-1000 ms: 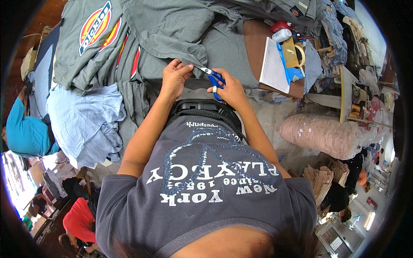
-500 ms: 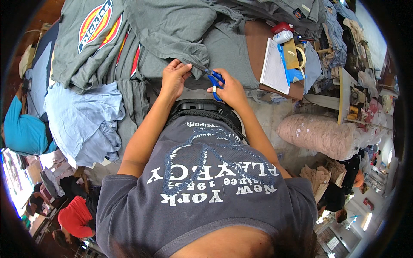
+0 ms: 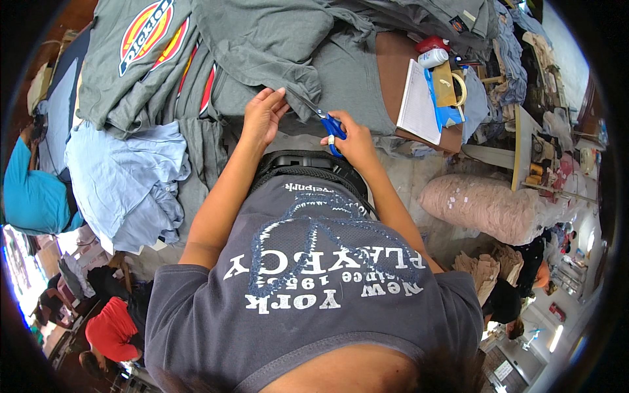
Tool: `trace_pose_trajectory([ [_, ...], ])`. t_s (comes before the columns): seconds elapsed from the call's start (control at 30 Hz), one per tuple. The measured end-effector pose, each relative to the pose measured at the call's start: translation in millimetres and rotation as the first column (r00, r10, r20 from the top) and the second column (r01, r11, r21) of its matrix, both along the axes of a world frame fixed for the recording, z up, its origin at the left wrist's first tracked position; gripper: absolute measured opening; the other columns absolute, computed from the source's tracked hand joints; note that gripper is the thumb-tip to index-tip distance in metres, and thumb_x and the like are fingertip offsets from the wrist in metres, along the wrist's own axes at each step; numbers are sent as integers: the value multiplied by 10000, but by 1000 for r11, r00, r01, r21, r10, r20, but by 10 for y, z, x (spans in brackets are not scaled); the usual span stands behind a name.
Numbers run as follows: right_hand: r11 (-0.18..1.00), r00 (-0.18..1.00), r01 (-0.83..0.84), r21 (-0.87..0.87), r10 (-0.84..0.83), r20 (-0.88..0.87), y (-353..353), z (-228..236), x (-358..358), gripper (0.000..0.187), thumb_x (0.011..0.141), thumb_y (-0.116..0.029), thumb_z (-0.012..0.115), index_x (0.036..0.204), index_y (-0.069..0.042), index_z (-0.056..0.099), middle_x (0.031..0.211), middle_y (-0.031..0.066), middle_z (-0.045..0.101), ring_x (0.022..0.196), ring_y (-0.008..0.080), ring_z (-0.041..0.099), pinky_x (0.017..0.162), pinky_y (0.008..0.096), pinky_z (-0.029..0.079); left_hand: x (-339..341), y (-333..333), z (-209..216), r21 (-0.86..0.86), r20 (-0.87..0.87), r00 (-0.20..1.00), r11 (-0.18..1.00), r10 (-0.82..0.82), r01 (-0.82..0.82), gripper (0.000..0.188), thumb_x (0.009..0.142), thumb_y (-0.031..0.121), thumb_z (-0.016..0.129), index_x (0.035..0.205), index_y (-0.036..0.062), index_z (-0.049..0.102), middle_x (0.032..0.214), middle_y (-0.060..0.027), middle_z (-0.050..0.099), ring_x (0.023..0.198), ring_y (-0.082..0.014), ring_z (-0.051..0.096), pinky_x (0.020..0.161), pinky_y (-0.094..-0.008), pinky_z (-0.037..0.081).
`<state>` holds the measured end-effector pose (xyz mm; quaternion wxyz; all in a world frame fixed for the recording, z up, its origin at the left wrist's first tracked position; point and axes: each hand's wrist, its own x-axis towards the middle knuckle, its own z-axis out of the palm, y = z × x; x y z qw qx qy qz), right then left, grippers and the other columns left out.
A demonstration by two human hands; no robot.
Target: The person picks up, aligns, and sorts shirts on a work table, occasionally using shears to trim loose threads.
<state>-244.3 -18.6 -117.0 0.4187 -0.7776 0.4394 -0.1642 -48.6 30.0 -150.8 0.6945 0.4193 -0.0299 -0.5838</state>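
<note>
Grey knit T-shirts [image 3: 262, 42] lie heaped in front of me, one with a bright red, yellow and white print at the left. At the near edge of this cloth, my left hand [image 3: 263, 119] is closed in a pinch on the fabric, thumb and fingertips together. My right hand [image 3: 356, 141] grips a pair of blue-handled scissors [image 3: 334, 130] through the loops. The blades point away and to the left, close to the shirt's edge; whether cloth lies between them is too small to tell.
A light blue shirt pile [image 3: 124, 180] hangs at my left. To the right, a brown board [image 3: 388, 72] carries a paper pad [image 3: 419, 101], a tape roll [image 3: 459, 88] and a white bottle [image 3: 432, 58]. A wrapped pinkish bundle [image 3: 481, 206] lies beyond. Other people work at the far left.
My right hand and the scissors have shifted slightly right and nearer to me. My left hand has moved a little left, its fingertips still at the cloth edge.
</note>
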Motion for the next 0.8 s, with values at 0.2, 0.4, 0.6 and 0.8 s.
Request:
trace_pose_trajectory([
  [0.2, 1000, 1000, -2, -22, 2, -7, 6, -3, 71, 547, 568, -260, 745, 1030, -108, 494, 736, 101, 563, 645, 213, 558, 589, 308, 435, -5, 16, -47, 26, 55, 998, 1000, -19, 18, 152, 756, 36, 563, 901, 63, 522, 869, -19, 580, 813, -122, 544, 755, -267, 410],
  [0.4, 998, 999, -39, -45, 38, -16, -56, 59, 200, 534, 574, -251, 740, 1023, -105, 492, 744, 101, 563, 654, 222, 554, 597, 309, 434, 5, 14, -21, 6, 115, 993, 1000, -27, 27, 183, 751, 28, 564, 926, 53, 519, 891, -23, 583, 804, -117, 550, 738, -256, 417],
  [0.6, 996, 999, -30, 79, 31, -15, -44, 15, 111, 499, 571, -224, 737, 998, -105, 507, 647, 91, 518, 592, 216, 514, 564, 309, 415, -13, 19, 80, 15, 136, 991, 1000, -13, 11, 199, 749, 19, 564, 940, 45, 515, 889, -21, 582, 805, -114, 550, 721, -249, 422],
  [0.8, 998, 996, -41, 40, 44, -79, -51, 149, 230, 544, 583, -277, 725, 1030, -103, 470, 823, 127, 584, 715, 265, 581, 622, 347, 442, -11, 23, 47, -2, 148, 989, 1000, -25, 26, 205, 751, -1, 557, 945, 39, 505, 888, -27, 577, 796, -115, 548, 710, -247, 425],
])
